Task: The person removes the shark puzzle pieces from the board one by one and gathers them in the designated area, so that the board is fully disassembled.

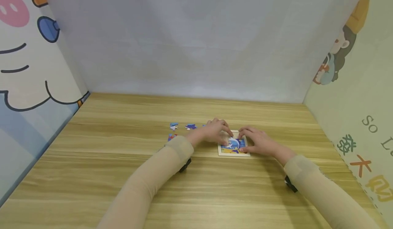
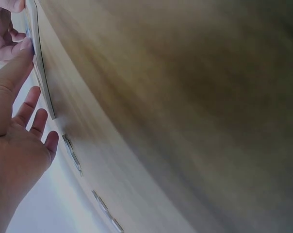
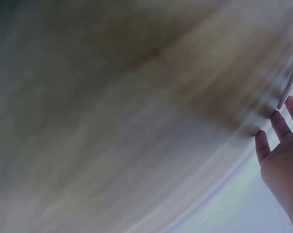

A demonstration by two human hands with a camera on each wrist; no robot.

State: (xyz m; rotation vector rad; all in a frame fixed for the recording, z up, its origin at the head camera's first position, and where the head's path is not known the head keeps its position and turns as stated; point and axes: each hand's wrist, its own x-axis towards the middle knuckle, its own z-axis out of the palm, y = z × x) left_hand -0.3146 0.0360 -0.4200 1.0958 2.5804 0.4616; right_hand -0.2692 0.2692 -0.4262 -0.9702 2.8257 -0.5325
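Observation:
A small square picture puzzle with a pale wooden frame (image 1: 234,155) lies flat on the table, filled largely with blue and yellow printed pieces. From its left side my left hand (image 1: 215,132) reaches over it, with index finger and thumb touching the picture. My right hand (image 1: 261,142) is spread at the right edge, thumb on the lower right of the picture and fingertips near the upper right corner. In the left wrist view the left hand's other fingers (image 2: 26,108) extend loosely beside the frame. The right wrist view shows the right hand (image 3: 287,155) with fingers extended by the frame's edge.
Loose puzzle pieces lie left of the frame: a blue and white one (image 1: 174,126), a dark blue one (image 1: 191,126) and a red and blue one (image 1: 172,137) partly behind the left forearm. A white curtain (image 1: 196,51) closes off the wood-grain table (image 1: 196,195) at the back.

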